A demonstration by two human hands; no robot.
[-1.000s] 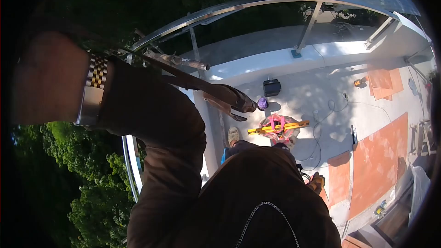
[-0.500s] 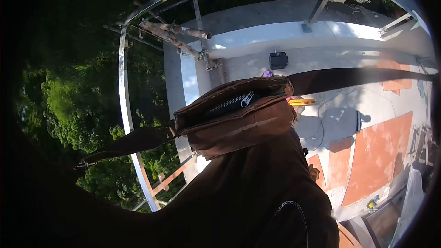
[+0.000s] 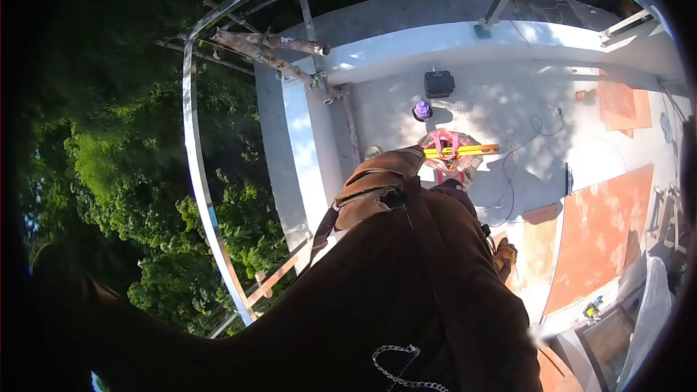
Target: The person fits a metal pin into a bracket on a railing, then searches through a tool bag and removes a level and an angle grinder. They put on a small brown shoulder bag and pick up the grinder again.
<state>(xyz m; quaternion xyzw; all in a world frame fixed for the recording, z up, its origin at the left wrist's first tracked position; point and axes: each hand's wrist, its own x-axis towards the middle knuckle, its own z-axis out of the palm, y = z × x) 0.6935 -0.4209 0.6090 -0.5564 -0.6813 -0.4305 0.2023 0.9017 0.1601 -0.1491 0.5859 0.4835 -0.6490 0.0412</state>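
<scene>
A brown bag [image 3: 370, 185] with a worn, torn-looking flap hangs against the dark clothing at my waist. Its dark strap [image 3: 425, 239] runs down over the clothing. At the lower left, a dark sleeve [image 3: 167, 337] reaches toward the edge; a shape past it may be my left hand, too dark to make out. I cannot see my right hand. An orange-yellow object [image 3: 506, 254], too small to identify, is beside my clothing. A metal chain [image 3: 399, 370] lies over the clothing at the bottom.
Below, a person in a purple hat [image 3: 422, 110] is near a yellow level [image 3: 465, 151] and a black case [image 3: 439, 84]. Orange sheets [image 3: 599, 236] and cables lie on the floor. A metal frame [image 3: 194, 123] and rusty pipes [image 3: 272, 54] stand at left, with trees beyond.
The bag has dropped from its raised, stretched position and turned; its zipper no longer shows. The strap now lies over the clothing, exposing the level. A dark sleeve has appeared at lower left.
</scene>
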